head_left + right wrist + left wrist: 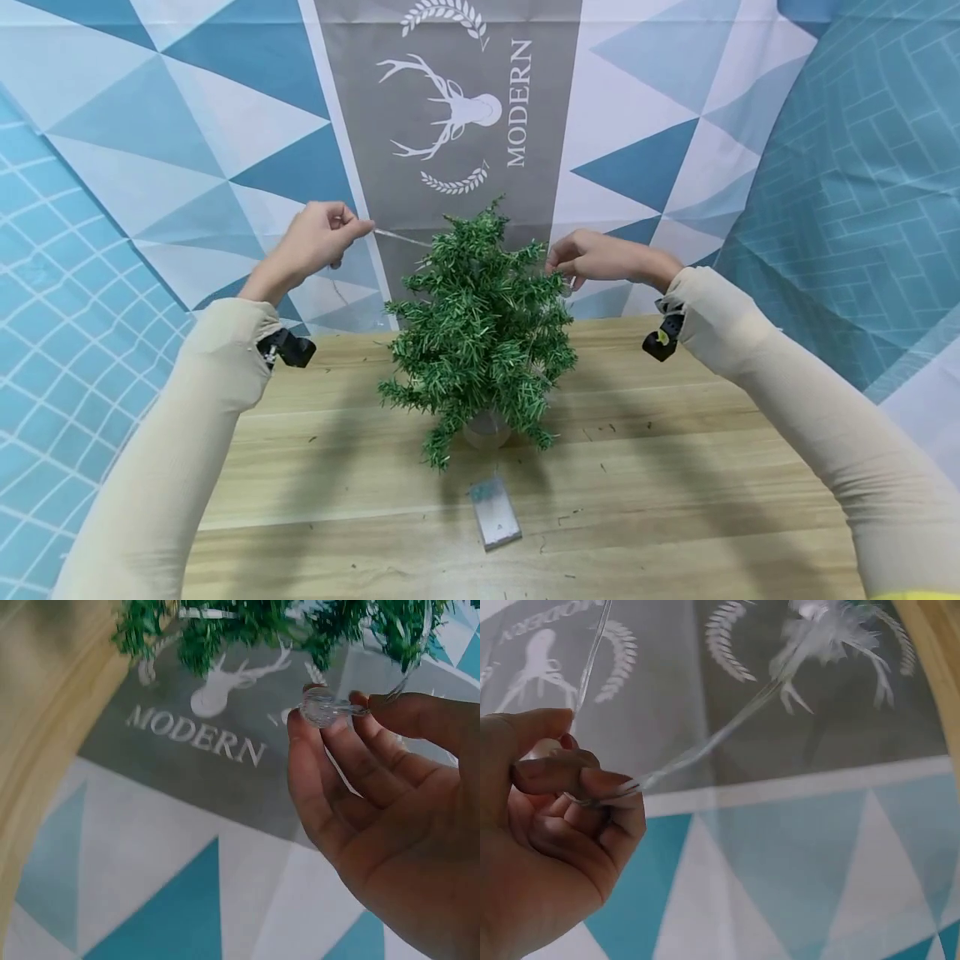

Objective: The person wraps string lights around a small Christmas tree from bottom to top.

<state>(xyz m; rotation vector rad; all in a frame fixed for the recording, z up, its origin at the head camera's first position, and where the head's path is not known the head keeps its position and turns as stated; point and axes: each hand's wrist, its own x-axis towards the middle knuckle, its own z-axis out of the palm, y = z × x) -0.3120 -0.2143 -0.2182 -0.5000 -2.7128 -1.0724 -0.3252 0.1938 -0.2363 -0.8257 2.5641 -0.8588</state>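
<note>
A small artificial Christmas tree (480,333) stands upright in a pale base (487,431). Off its upper left side, my left hand (322,242) pinches a thin clear string-light wire (402,238) between thumb and fingers. The wire runs taut from there to the tree; in the left wrist view a second length of wire (705,746) loops away from the fingers. At the tree's right side is my right hand (596,257), partly behind the branches. Its thumb and fingers hold the string lights at a clear round bulb (320,707), just beside the green branches.
In front of the tree, a flat white box (497,521) lies on the wooden table (637,517). Small dark needle bits are scattered over the tabletop. A patterned cloth (637,83) with a deer print hangs close behind the tree.
</note>
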